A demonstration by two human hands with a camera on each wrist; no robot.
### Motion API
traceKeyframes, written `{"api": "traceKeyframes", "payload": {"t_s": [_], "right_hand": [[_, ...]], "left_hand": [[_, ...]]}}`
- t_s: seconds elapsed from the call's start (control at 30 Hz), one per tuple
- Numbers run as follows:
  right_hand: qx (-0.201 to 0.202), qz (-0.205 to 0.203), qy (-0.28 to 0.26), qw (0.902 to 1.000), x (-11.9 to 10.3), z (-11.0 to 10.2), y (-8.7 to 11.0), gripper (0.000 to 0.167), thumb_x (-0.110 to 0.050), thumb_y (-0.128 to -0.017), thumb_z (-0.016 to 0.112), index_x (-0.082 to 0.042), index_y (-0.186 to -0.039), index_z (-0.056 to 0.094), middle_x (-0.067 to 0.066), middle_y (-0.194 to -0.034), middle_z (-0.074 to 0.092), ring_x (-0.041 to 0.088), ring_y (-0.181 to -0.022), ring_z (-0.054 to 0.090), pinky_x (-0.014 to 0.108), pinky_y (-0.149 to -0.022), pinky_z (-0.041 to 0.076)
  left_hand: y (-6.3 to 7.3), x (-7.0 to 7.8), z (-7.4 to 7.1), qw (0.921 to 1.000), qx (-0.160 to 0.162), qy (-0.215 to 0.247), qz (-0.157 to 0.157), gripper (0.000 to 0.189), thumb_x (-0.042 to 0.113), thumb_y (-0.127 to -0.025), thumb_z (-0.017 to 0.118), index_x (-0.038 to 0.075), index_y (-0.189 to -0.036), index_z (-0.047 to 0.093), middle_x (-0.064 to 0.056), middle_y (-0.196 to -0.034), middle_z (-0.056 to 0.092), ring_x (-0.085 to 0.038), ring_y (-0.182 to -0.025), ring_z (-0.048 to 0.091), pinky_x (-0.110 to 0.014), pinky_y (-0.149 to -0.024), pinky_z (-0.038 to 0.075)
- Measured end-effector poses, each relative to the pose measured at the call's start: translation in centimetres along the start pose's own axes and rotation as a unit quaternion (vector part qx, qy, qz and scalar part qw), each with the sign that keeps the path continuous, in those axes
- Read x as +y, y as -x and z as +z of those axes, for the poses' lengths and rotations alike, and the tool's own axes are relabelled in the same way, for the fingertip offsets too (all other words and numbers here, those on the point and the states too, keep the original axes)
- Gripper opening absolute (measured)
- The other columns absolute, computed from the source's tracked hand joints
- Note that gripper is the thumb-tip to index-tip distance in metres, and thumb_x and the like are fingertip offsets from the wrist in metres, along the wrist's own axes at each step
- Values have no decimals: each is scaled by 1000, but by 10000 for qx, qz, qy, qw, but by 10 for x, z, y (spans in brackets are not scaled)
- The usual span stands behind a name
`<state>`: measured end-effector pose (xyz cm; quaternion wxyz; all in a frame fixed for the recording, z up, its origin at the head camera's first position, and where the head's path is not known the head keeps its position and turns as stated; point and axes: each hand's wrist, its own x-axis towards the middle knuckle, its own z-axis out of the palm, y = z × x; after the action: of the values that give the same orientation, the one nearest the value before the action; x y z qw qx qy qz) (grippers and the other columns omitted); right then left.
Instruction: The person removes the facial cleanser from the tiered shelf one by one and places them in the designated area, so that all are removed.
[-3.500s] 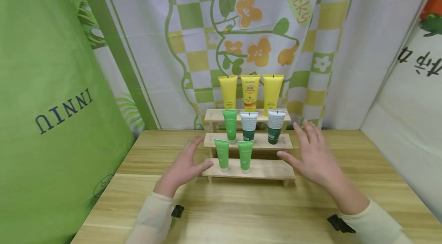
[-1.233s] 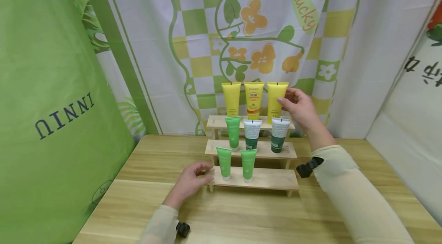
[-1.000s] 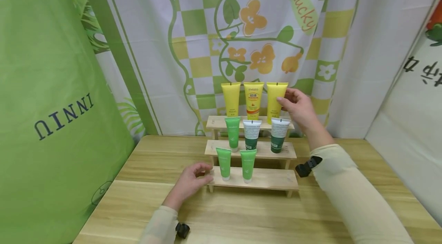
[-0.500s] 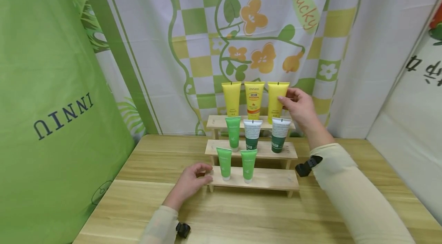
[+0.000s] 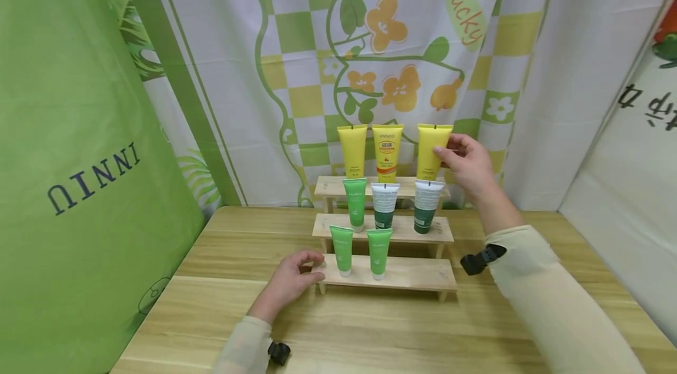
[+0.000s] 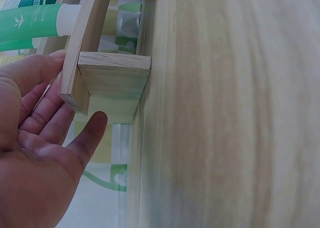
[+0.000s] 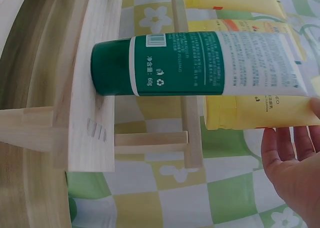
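Note:
My right hand [image 5: 473, 168] pinches the rightmost yellow squeeze tube [image 5: 431, 142] between thumb and fingers, above the top tier of a wooden three-step display stand [image 5: 418, 271]. In the right wrist view a slim gap shows between the yellow tube's cap [image 7: 215, 113] and the top board. At the left end of the bottom tier, my left hand [image 5: 290, 280] holds the board's end between thumb and fingers. Two more yellow tubes, a left one [image 5: 353, 150] and a middle one [image 5: 387, 153], stand upright on the top tier.
On the middle tier stand a green tube [image 5: 357, 203] and two white-and-dark-green tubes, one at the right [image 5: 426, 206]. The bottom tier bears two small green tubes, the left one [image 5: 342, 249] near my left hand. A patterned curtain [image 5: 296, 92] hangs behind the wooden table [image 5: 370, 333].
Earlier both hands hovered apart from the stand; then the right took the right yellow tube and the left reached the bottom tier. Since half a second ago that tube has risen and shifted right.

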<state>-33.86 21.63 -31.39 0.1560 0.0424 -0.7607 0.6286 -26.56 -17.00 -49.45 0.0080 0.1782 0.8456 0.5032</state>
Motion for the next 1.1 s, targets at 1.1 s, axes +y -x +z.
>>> {"api": "traceKeyframes", "payload": {"t_s": [1.1], "right_hand": [[348, -437, -1894, 9803, 22, -84, 53, 24, 0, -89, 70, -8, -110, 63, -3, -97, 69, 8, -85, 65, 18, -67, 57]], "left_hand": [[2, 3, -3, 9999, -133, -60, -32, 28, 18, -88, 74, 10, -114, 66, -3, -117, 66, -25, -112, 61, -43, -98, 50]]}}
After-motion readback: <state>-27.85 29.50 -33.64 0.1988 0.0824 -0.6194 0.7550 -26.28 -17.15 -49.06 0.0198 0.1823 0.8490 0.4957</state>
